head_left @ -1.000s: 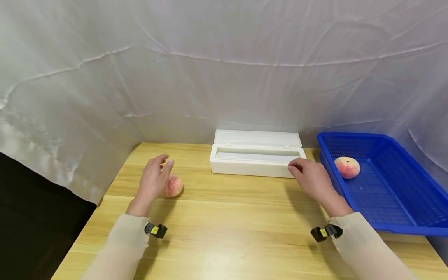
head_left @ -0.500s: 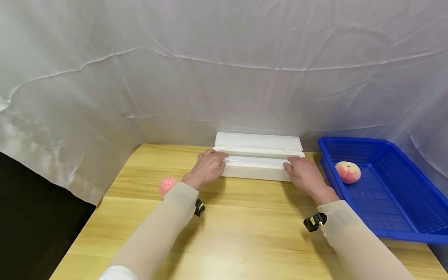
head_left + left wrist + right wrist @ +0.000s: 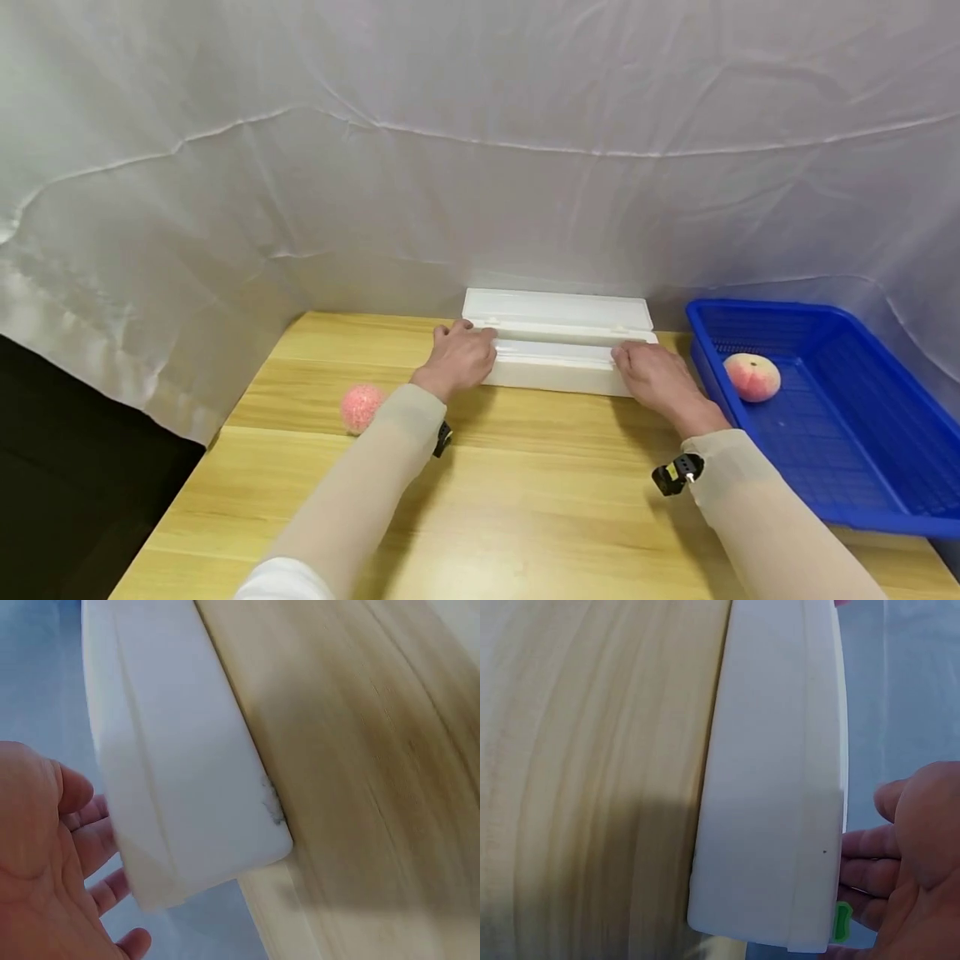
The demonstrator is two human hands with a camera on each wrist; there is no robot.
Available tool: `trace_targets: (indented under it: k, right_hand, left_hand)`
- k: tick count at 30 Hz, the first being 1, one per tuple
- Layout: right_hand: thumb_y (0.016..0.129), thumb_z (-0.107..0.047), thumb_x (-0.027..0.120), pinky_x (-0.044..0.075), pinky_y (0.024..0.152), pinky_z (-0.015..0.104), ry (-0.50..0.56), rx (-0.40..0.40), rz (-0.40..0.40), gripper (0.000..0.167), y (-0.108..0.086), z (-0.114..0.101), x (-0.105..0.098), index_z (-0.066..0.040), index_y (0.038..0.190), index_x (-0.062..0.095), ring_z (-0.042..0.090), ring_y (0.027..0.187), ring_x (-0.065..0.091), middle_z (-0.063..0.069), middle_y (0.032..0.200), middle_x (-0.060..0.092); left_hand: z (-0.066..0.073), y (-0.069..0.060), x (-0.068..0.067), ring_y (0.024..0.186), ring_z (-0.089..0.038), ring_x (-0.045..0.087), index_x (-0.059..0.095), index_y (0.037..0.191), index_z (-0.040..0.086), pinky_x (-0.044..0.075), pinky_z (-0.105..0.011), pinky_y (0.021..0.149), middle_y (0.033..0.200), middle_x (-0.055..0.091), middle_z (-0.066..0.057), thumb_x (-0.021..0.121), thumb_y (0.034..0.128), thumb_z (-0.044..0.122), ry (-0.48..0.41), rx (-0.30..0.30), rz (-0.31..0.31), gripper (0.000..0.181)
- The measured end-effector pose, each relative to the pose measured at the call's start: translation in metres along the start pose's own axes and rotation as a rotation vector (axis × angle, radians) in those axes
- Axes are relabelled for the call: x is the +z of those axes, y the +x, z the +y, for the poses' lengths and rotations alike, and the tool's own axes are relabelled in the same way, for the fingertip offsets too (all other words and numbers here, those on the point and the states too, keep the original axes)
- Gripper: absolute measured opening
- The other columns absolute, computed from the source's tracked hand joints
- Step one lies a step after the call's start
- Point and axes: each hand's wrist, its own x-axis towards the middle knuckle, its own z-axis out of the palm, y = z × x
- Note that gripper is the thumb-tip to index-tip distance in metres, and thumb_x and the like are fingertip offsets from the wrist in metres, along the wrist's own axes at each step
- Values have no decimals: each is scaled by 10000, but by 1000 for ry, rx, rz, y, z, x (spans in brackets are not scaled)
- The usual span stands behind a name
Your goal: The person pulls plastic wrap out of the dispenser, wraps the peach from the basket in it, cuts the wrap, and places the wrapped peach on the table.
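A long white box (image 3: 555, 379) lies at the back of the table, its lid (image 3: 558, 308) tipped back; a pale glossy strip shows across its opening. My left hand (image 3: 461, 358) reaches over the box's left end from the front. At the right end, my right hand (image 3: 656, 375) lies over the rim in the same way. Both wrist views show bent fingers passing behind the box edge, with fingertips partly hidden, so I cannot tell whether they pinch anything. A small green piece (image 3: 843, 922) sits by the box edge near the right fingers.
Left of the box, a pink, round, peach-like fruit (image 3: 362, 407) lies on the wooden table (image 3: 525, 508), partly behind the left sleeve. A blue plastic basket (image 3: 840, 521) stands at the right with a peach (image 3: 752, 377) inside. Grey cloth (image 3: 480, 167) hangs behind.
My left hand has left the spot beside the pink fruit and come right to the box's left end. The right hand stays at the right end. Over the last half second little differs.
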Motion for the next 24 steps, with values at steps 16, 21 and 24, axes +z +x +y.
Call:
trace_targets:
  k: [16, 21, 24]
  right_hand:
    - [1014, -117, 613, 531, 952, 642, -51, 96, 17, 328, 16, -9, -4, 11, 1303, 702, 485, 1169, 648, 283, 1280, 694]
    - [976, -97, 651, 553, 867, 600, -97, 94, 5, 225, 25, -9, -4, -28, 1155, 770, 426, 1033, 680, 229, 1131, 746]
    - [961, -95, 649, 564, 788, 564, -127, 84, 6, 150, 31, -7, -3, -59, 1009, 787, 378, 923, 686, 188, 1030, 760]
  left_hand:
    - [-11, 13, -20, 1462, -309, 417, 726, 1343, 232, 233, -679, 1218, 1452, 665, 41, 423, 1106, 207, -27, -53, -54, 385]
    - [-11, 19, -12, 1387, -276, 494, 775, 1260, 261, 325, -624, 1198, 1359, 720, 70, 507, 1120, 248, 47, -85, 9, 302]
    - [-11, 23, -7, 1347, -255, 531, 784, 1256, 256, 335, -626, 1208, 1298, 751, 60, 547, 1111, 281, 59, -100, 60, 279]
